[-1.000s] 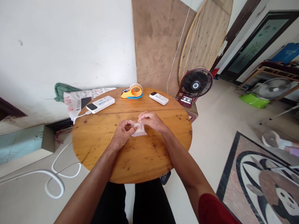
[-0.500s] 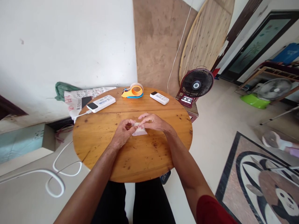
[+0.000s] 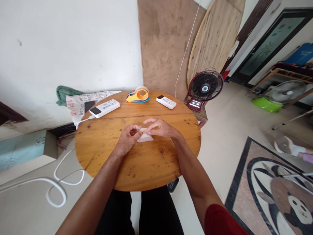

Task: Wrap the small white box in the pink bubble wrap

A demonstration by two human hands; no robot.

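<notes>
Over the middle of the round wooden table [image 3: 102, 160], both hands are together at a small whitish, see-through packet [image 3: 146, 138]. Its exact kind is too small to make out. My left hand [image 3: 127, 137] pinches the packet's upper left edge between thumb and fingers. From the other side my right hand [image 3: 160, 127] pinches the top edge, thumb and forefinger close to the left thumb, with its other fingers raised and bent. The packet's lower part hangs toward me, at or just above the tabletop. Fingers hide its upper edge.
Along the far edge stand a white power bank [image 3: 105, 108] with a cable, an orange tape dispenser [image 3: 139, 95] and a second white power bank [image 3: 166, 102]. A dark red fan [image 3: 206, 87] stands beyond the table's right edge. White cable [image 3: 57, 192] loops at lower left.
The hands and packet hold nearly the same pose; the fingers have shifted only slightly. The whole view has moved a little.
</notes>
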